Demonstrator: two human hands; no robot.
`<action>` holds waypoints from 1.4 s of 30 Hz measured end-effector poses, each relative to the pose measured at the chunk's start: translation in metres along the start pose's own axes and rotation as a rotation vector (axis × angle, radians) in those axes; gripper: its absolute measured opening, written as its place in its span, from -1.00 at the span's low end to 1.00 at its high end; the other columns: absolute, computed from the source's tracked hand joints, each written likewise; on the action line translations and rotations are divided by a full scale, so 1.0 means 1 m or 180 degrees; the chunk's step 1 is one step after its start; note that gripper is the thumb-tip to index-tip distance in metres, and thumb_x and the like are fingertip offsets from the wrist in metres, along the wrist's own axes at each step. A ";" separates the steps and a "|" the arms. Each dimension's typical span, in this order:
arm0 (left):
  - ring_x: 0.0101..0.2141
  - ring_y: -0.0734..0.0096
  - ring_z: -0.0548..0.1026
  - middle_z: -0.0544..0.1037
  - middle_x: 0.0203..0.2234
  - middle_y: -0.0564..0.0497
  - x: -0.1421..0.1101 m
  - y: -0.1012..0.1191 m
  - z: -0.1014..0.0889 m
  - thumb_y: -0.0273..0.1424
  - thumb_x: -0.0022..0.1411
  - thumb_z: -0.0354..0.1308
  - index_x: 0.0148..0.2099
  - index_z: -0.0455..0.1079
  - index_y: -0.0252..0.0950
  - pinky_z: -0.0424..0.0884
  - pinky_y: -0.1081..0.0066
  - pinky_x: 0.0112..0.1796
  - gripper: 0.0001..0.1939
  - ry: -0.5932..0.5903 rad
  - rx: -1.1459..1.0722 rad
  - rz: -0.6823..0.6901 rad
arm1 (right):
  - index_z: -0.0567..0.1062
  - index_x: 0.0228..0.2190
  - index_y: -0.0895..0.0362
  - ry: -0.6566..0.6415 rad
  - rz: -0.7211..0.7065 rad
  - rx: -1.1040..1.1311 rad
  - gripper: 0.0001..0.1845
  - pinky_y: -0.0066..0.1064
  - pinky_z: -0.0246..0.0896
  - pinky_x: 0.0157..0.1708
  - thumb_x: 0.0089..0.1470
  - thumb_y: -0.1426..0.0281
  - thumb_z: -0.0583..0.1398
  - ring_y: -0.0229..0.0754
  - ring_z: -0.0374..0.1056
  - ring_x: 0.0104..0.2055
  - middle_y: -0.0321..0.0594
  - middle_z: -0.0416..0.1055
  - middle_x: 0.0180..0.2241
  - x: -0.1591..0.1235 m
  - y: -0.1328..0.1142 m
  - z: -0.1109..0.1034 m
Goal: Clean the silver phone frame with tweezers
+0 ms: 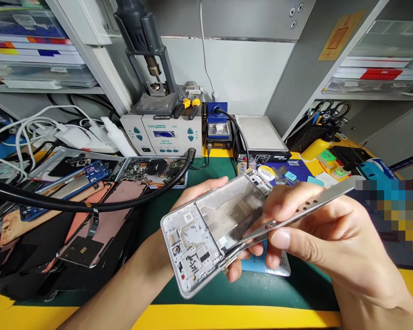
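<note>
My left hand [196, 195] cradles a silver phone frame [206, 233] from underneath, its open inside facing up, above the green mat. My right hand [316, 229] pinches metal tweezers [289, 217], whose tips rest at the frame's lower right edge near a black strip. Under the frame lies a light blue card [261, 266] on the mat.
A hot-air rework station [165, 130] with its black hose [89, 201] stands at the back. Opened phones and screens [89, 220] cover the left side. A heating plate [259, 137], a blue solder stand [217, 123], a tool holder with scissors [323, 119] and small stickers sit behind and right.
</note>
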State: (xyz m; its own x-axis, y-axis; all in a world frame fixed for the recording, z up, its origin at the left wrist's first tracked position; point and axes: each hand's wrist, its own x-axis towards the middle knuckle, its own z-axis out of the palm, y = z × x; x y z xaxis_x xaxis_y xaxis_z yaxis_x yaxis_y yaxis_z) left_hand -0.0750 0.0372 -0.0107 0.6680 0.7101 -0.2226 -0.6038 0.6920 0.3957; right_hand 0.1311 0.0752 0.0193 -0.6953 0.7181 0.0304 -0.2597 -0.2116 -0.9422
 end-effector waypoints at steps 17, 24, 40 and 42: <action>-0.47 0.27 0.58 0.59 -0.42 -0.21 -0.003 -0.003 0.010 0.10 0.46 -0.32 -0.09 0.60 -0.48 0.51 0.43 -0.52 -0.16 0.0098 -0.0060 0.0276 | 0.65 -0.32 -0.12 -0.0156 0.0000 0.0056 -0.78 -0.54 0.56 -0.53 0.08 0.49 0.44 -0.12 0.67 -0.46 -0.33 0.72 -0.32 0.001 -0.001 0.005; -0.48 0.27 0.59 0.60 -0.42 -0.20 -0.001 -0.004 0.004 0.15 0.44 -0.37 0.18 0.49 -0.46 0.53 0.42 -0.53 -0.11 -0.0133 -0.0146 0.0251 | 0.64 -0.30 0.00 -0.0023 -0.0016 -0.0025 -0.83 -0.51 0.58 -0.50 0.10 0.49 0.45 -0.07 0.68 -0.39 -0.23 0.71 -0.38 0.002 0.001 0.000; -0.42 0.11 0.65 0.63 -0.36 -0.35 0.006 0.000 -0.014 0.19 0.32 -0.19 -0.01 0.53 -0.57 0.62 0.23 -0.48 -0.12 -0.0260 -0.0295 -0.0251 | 0.70 -0.14 0.09 0.2360 -0.2152 -0.0858 -0.81 -0.12 0.65 -0.04 0.18 0.35 0.43 -0.01 0.69 -0.21 -0.23 0.71 -0.28 0.031 0.012 -0.008; -0.44 0.10 0.65 0.63 -0.36 -0.37 0.007 0.000 -0.012 0.21 0.34 -0.28 -0.04 0.54 -0.59 0.61 0.22 -0.50 -0.07 -0.0185 -0.0303 -0.0384 | 0.67 -0.07 0.07 0.2117 -0.1847 -0.0827 -0.75 -0.15 0.65 -0.07 0.25 0.26 0.38 0.01 0.69 -0.15 -0.17 0.72 -0.23 0.033 0.018 -0.008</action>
State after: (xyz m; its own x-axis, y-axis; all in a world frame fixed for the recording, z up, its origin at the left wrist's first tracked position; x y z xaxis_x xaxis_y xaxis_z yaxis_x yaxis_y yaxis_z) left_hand -0.0755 0.0432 -0.0227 0.7606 0.6142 -0.2104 -0.5543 0.7830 0.2822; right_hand 0.1089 0.1006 0.0004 0.0466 0.9156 0.3994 -0.2327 0.3988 -0.8870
